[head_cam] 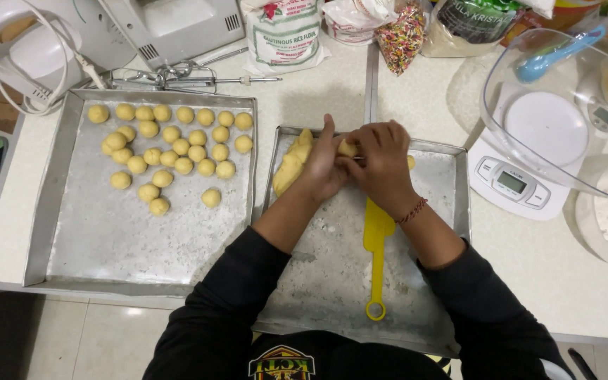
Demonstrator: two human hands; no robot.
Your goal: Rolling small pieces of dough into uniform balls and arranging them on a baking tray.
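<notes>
My left hand (321,165) and my right hand (383,165) meet over the far part of a floured metal tray (332,281). Between their fingers they pinch a small yellow piece of dough (347,148). A larger lump of yellow dough (291,165) lies on the tray just left of my left hand. A yellow plastic spatula (376,257) lies on the tray below my right wrist. On a second metal tray (107,239) to the left sit several round yellow dough balls (170,151).
A white kitchen scale (511,184) carries a large clear bowl (550,105) at the right. Bags of flour (283,32) and sprinkles (399,35) stand at the back. A hand mixer (170,24) with loose beaters (177,76) lies at the far left.
</notes>
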